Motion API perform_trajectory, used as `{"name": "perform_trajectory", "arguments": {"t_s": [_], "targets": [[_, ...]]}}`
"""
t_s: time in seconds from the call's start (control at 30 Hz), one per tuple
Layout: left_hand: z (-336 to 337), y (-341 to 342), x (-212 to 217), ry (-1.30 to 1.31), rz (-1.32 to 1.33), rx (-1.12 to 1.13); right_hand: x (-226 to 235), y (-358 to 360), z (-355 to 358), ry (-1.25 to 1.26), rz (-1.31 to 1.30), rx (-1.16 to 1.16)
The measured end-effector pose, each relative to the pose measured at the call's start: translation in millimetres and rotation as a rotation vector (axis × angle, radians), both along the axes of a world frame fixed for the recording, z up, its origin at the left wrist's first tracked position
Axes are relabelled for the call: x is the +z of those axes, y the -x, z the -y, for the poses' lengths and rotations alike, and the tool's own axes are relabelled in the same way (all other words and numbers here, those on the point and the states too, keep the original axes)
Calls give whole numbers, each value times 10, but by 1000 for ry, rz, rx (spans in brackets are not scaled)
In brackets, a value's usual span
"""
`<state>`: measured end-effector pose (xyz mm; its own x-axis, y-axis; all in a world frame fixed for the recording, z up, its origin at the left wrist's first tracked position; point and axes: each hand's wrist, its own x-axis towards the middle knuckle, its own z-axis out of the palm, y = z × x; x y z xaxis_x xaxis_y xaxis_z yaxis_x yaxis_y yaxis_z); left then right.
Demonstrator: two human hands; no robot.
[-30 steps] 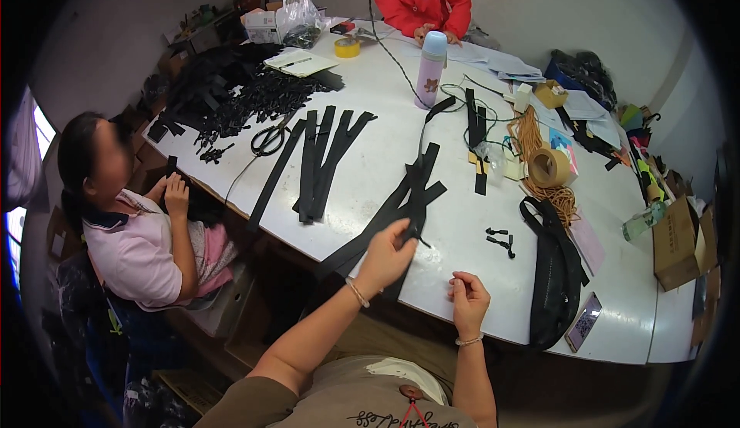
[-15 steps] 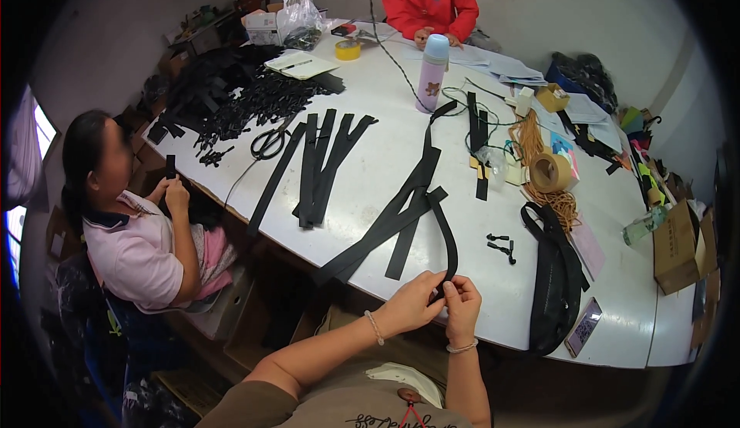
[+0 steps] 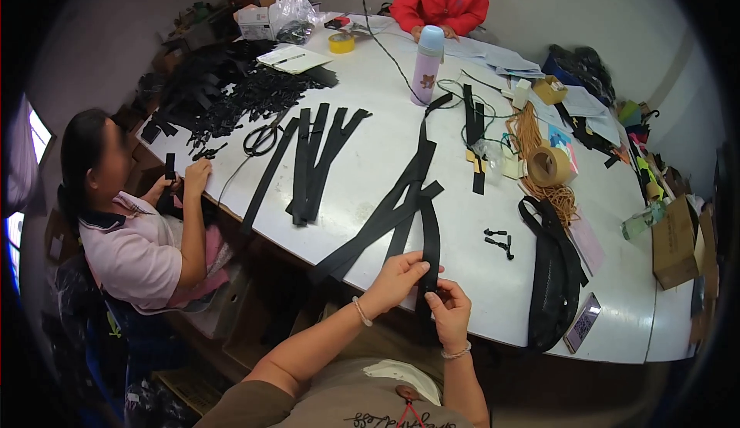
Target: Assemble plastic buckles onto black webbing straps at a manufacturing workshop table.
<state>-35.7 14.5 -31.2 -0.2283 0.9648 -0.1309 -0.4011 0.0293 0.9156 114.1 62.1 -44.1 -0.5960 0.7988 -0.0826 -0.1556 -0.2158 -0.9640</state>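
Both hands pinch a long black fabric strap (image 3: 432,235) at the near edge of the table. My left hand (image 3: 397,280) grips its left edge, thumb on top. A little lower, my right hand (image 3: 451,316) has its thumb and fingers closed on the right side of it. The strap runs up onto the table and its lower end hangs past the edge between my hands. Other black straps (image 3: 370,224) lie crossed just beyond my left hand. Small black plastic pieces (image 3: 499,241) and a black bag (image 3: 549,293) are to the right.
More black straps (image 3: 308,170), scissors (image 3: 260,141) and a pile of black pieces (image 3: 216,89) lie left. A lilac bottle (image 3: 428,66) stands at the back. Tape (image 3: 547,167), cord (image 3: 528,131) and a phone (image 3: 583,324) are right. Co-workers sit at left (image 3: 139,235) and far side (image 3: 439,0).
My hands have shifted left and moved apart along the strap, which now lies straighter and flatter. The co-worker at left has raised a hand to the table edge.
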Motion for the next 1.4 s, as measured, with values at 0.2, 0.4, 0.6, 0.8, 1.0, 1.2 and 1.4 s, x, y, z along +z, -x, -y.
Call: {"name": "perform_trajectory", "arguments": {"t_s": [0.2,0.4,0.6,0.8,1.0,1.2,1.4], "targets": [[-12,27,150,0,230,83,-17,-107,82,-35,23,19],[-37,3,212,43,314,53,-7,-253,143,23,7,1],[-59,-25,196,52,329,71,46,-339,135,86,-13,32],[-83,273,369,-3,132,150,92,-298,99,163,-151,13],[-98,1219,1197,-135,-172,440,47,-394,52,131,-8,25],[-81,2054,1599,-654,-459,574,-14,-375,37,152,-27,11],[-188,2620,736,-325,-822,480,-66,-381,20,167,-23,-5]]}}
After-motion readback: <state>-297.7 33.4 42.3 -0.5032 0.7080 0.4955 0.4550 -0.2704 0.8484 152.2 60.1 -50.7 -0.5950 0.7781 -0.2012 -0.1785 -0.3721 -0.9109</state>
